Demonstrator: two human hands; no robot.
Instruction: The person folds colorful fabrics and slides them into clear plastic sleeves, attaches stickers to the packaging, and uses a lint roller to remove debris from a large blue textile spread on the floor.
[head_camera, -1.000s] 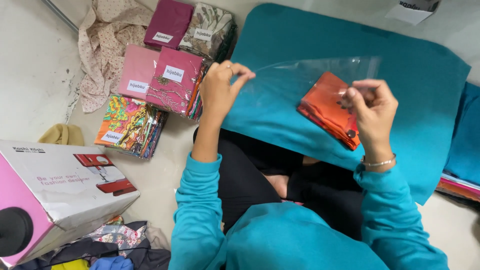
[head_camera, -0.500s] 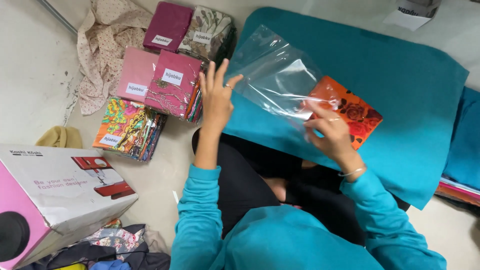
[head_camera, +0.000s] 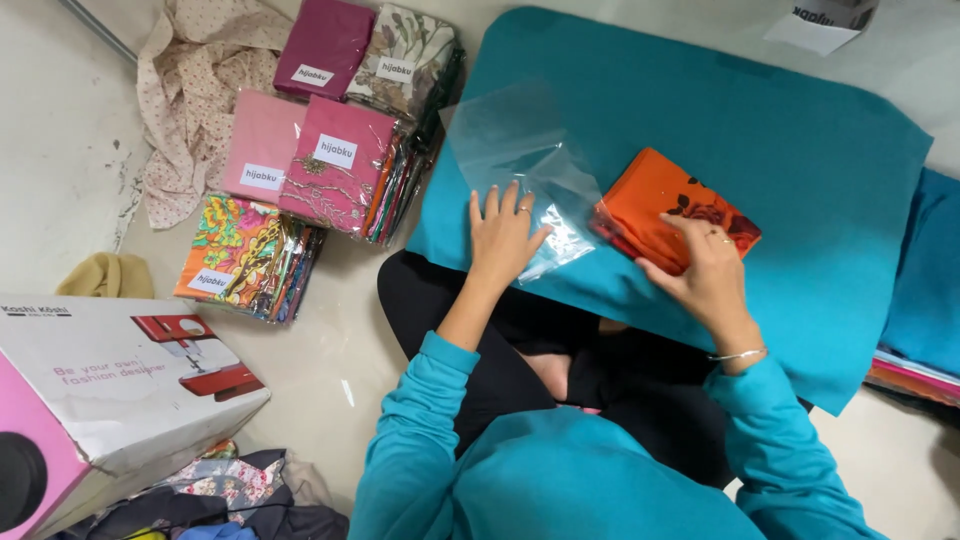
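Hands on a clear bag and an orange cloth, mid-frame on a teal mat.

The left hand (head_camera: 505, 235) lies flat, fingers spread, on the clear bag (head_camera: 520, 165). The right hand (head_camera: 705, 270) presses, fingers together, on the folded orange cloth (head_camera: 670, 200), whose left end sits in the bag's mouth. Both lie on the teal mat (head_camera: 800, 150). Packed cloths (head_camera: 335, 165) are stacked at upper left.

Hands (head_camera: 505, 240) on bag (head_camera: 520, 165) (orange cloth (head_camera: 665, 200))
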